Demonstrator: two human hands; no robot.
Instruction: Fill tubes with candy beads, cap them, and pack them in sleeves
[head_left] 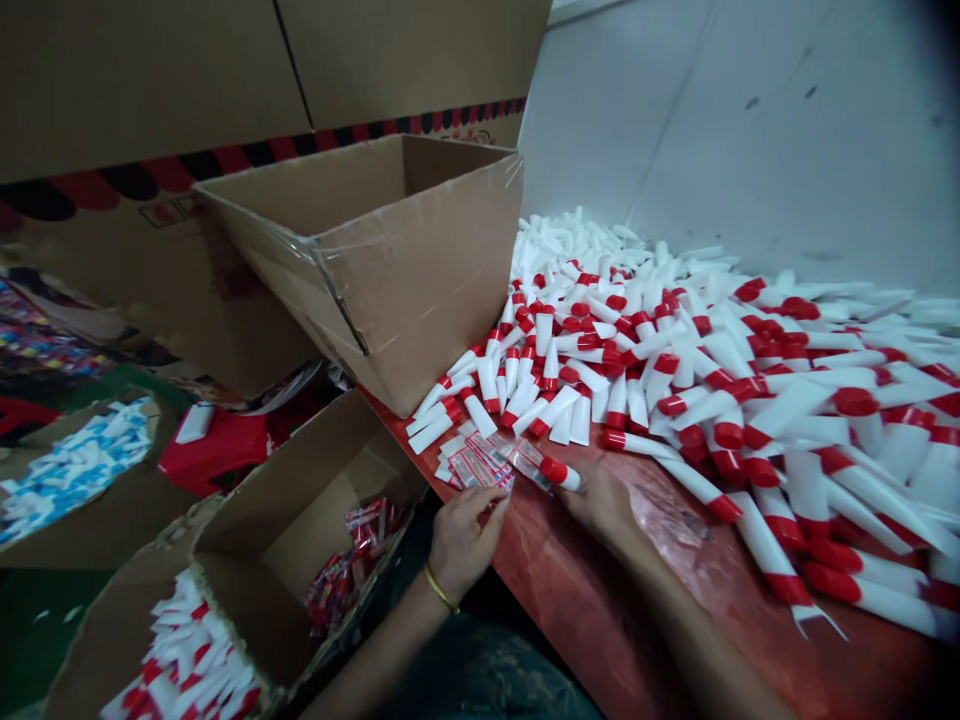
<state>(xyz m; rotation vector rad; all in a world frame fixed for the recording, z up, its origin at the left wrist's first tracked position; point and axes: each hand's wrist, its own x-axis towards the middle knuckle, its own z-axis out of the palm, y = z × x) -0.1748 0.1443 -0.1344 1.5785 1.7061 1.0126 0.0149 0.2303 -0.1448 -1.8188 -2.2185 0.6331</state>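
My left hand point(466, 535), a yellow bangle on its wrist, is closed at the table's front edge, its fingertips pinching the edge of a clear printed sleeve point(525, 458). My right hand point(600, 500) is closed around a white tube with a red cap point(561, 474), whose capped end lies at the sleeve's opening. Flat printed sleeves point(472, 460) are spread just beyond my left hand. A large heap of white tubes with red caps point(637, 350) covers the back and right of the red table point(555, 590).
A tall open cardboard box point(427, 280) stands at the table's back left. Below, left of the table, one carton point(262, 530) holds red-wrapped pieces point(337, 590), another white-and-red tubes point(187, 660). Farther left are blue-and-white pieces point(82, 465) and a red stool point(214, 450).
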